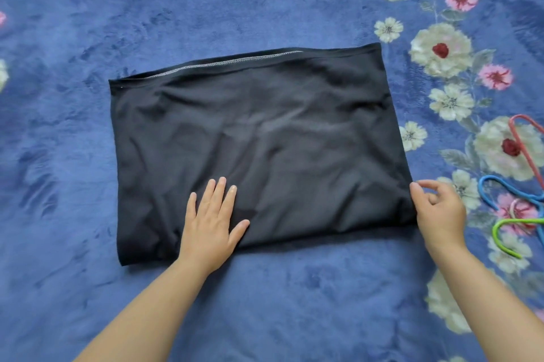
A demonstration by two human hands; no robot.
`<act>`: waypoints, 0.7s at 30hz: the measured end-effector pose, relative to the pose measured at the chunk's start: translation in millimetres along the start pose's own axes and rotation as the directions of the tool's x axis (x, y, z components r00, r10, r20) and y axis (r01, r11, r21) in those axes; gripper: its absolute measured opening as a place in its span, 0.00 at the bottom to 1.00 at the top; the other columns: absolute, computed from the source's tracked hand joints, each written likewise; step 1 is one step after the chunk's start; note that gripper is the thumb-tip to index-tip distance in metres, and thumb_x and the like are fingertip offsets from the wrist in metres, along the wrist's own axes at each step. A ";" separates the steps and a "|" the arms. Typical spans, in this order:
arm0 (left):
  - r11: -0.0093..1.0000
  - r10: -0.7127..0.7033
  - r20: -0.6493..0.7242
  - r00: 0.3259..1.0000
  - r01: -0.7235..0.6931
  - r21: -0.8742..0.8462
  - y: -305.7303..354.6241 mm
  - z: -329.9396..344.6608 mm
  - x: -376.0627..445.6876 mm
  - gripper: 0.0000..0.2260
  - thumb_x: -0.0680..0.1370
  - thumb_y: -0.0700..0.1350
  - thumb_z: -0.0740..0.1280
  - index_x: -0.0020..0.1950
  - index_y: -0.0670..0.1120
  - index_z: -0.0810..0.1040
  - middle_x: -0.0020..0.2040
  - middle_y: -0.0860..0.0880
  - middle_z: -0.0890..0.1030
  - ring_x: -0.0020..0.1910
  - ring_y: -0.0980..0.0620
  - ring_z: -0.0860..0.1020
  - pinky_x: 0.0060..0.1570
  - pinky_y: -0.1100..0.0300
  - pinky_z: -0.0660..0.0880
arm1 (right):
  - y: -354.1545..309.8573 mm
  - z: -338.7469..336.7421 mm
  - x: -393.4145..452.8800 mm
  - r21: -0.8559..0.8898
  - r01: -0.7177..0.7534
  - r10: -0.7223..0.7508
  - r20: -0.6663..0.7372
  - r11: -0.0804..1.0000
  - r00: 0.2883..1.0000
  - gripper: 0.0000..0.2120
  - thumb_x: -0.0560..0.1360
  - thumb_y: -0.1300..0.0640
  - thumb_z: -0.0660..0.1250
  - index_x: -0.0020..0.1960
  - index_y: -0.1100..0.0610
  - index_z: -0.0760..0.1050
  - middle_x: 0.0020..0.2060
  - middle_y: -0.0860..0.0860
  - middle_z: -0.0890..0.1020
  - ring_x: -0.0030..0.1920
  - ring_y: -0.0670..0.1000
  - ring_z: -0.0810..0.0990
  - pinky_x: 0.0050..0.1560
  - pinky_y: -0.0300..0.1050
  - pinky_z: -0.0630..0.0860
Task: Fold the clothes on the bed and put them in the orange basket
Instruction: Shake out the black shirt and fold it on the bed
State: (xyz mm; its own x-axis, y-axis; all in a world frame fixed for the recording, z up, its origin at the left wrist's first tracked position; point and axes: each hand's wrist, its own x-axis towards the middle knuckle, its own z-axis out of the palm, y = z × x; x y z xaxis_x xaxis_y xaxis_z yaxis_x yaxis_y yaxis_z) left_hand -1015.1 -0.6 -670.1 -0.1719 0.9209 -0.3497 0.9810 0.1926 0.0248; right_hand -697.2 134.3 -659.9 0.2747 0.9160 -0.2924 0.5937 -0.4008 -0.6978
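from the head view we saw a dark garment [256, 140] folded into a rough rectangle, lying flat on the blue flowered blanket [265, 8] in the middle of the bed. our left hand [212, 220] lay flat on its near edge, fingers straight and spread, pressing the cloth. our right hand [438, 211] sat at the garment's near right corner, fingers loosely curled at the edge; we could not tell if they pinched it. coloured hangers [512, 205] lay just right of that hand.
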 end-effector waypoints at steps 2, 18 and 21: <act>1.000 -0.005 -0.032 0.999 0.005 0.015 -4.8 5.6 -9.8 0.29 0.80 0.58 0.44 0.65 0.40 0.74 0.66 0.40 0.74 0.67 0.44 0.67 0.62 0.47 0.58 | -0.5 -3.6 1.2 -0.147 0.053 -0.050 0.027 0.988 0.998 0.07 0.77 0.60 0.63 0.50 0.63 0.75 0.25 0.48 0.77 0.34 0.50 0.76 0.37 0.42 0.64; 0.332 -0.822 0.113 0.559 0.630 -0.702 -82.6 1.4 -70.9 0.13 0.79 0.46 0.61 0.53 0.36 0.75 0.54 0.39 0.76 0.55 0.41 0.72 0.52 0.55 0.65 | -36.6 89.3 -103.4 -0.379 0.774 -0.752 0.245 0.506 0.612 0.14 0.70 0.57 0.56 0.54 0.60 0.68 0.51 0.61 0.79 0.57 0.55 0.67 0.55 0.67 0.70; 0.332 -0.797 0.081 0.598 0.547 -0.769 -88.8 5.4 -76.8 0.11 0.79 0.44 0.62 0.44 0.38 0.76 0.42 0.42 0.74 0.45 0.43 0.71 0.44 0.58 0.62 | -42.7 108.2 -124.2 -0.446 0.769 -0.643 0.431 0.459 0.633 0.18 0.70 0.55 0.55 0.54 0.62 0.73 0.52 0.61 0.80 0.58 0.57 0.69 0.52 0.67 0.72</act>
State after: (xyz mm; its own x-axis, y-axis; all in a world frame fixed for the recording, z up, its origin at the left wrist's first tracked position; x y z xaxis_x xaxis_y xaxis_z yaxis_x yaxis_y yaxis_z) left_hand -1088.5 -90.2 -650.6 -0.8777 0.3697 -0.3049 0.1621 0.8277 0.5372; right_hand -838.6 39.5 -664.5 -0.5336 0.8455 -0.0185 0.8206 0.5123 -0.2535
